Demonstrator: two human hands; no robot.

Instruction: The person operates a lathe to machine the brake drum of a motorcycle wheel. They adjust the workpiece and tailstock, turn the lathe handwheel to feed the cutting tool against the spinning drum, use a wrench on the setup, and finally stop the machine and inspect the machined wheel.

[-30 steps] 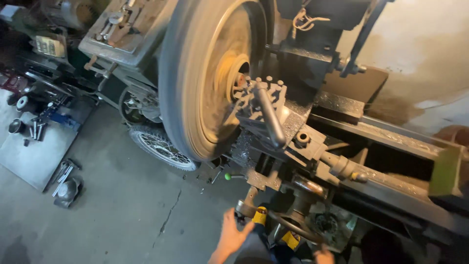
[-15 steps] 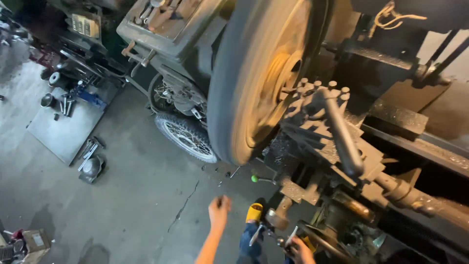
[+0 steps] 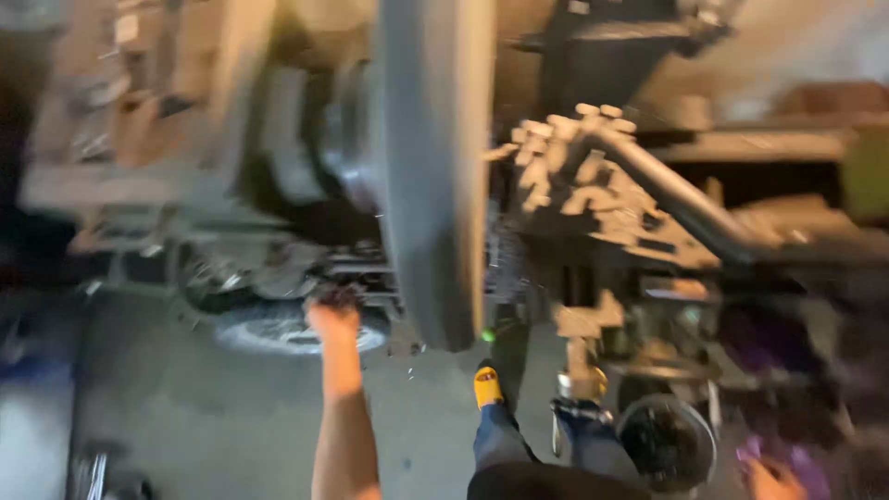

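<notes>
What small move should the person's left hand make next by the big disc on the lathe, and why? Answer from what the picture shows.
Probably draw the left hand back a little. It reaches out low beside the big grey disc mounted on the lathe, close to its edge. The view is too blurred to tell whether the disc turns or what the hand touches, so keeping clear seems wisest.

Left arm is stretching straight out and forward, bare forearm running up from the bottom of the frame, elbow low, wrist level. The left hand [image 3: 333,319] is sitting at the far end of that reach, fingers curling in and blurring together, so whether they are closing on anything is impossible to tell. Over at the lower right corner the right hand [image 3: 773,480] is only just peeking in, kept low and close to the body, mostly cut by the frame edge; its fingers are too smeared to read as spread or closed.
</notes>
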